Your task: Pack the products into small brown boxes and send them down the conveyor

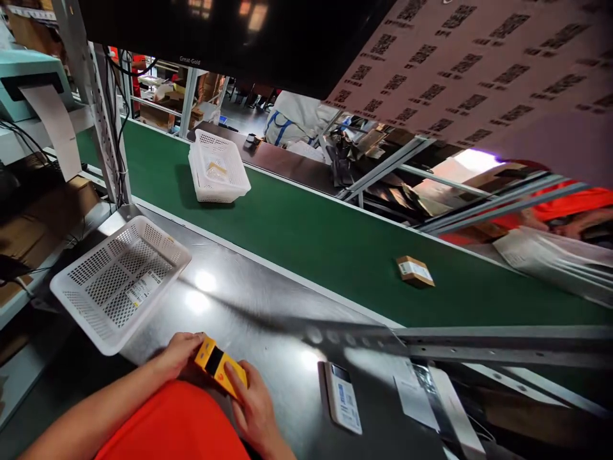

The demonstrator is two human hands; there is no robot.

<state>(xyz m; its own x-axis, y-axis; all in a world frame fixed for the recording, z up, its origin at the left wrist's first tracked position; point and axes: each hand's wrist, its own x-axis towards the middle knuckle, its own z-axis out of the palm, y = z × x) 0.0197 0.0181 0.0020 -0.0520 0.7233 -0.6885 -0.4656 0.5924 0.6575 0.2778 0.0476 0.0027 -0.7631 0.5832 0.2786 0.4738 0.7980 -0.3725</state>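
Over the shiny desk (pixel 258 338), left fingers (pixel 193 338) and right fingers (pixel 234 381) grip the yellow box (pixel 213 361) at both ends; best squeezed softly.

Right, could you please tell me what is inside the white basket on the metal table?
In the white basket on the metal table, a flat piece with a printed white label lies on the bottom. Whatever is beneath that piece is covered and cannot be seen.

Both hands, left (pixel 182 352) and right (pixel 256 409), are held close together, fingers curled, forearms angled inward.
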